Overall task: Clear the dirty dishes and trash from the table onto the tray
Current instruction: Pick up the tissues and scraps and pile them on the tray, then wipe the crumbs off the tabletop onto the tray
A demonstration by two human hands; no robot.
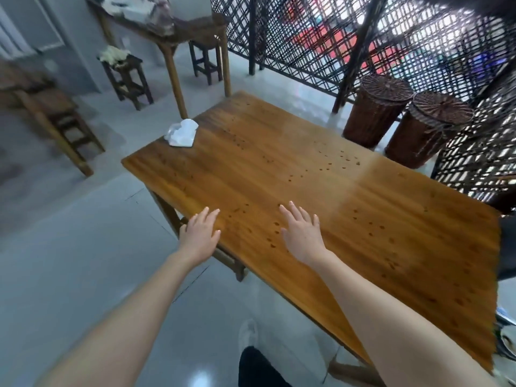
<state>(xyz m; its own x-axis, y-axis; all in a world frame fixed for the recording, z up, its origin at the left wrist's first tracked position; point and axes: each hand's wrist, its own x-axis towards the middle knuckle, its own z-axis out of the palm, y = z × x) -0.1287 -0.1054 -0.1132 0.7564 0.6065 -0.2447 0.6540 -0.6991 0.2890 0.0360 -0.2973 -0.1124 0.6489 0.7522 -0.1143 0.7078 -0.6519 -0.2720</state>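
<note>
A crumpled white tissue point(181, 133) lies on the far left corner of the long wooden table point(321, 191). Both my hands reach out over the near part of the table with fingers straight and spread, holding nothing. My left hand point(200, 233) hovers at the table's left edge. My right hand point(302, 231) is over the tabletop a little further in. The tissue is well beyond both hands. At the right edge of the view, dishes point(506, 339) show partly past the table's near right corner; no tray can be made out.
Two lidded wicker baskets point(405, 121) stand on the floor beyond the table's right side, against a woven lattice screen point(363, 37). Wooden stools point(127, 76) and another table point(178, 32) stand at the back left. Grey tiled floor lies left of the table.
</note>
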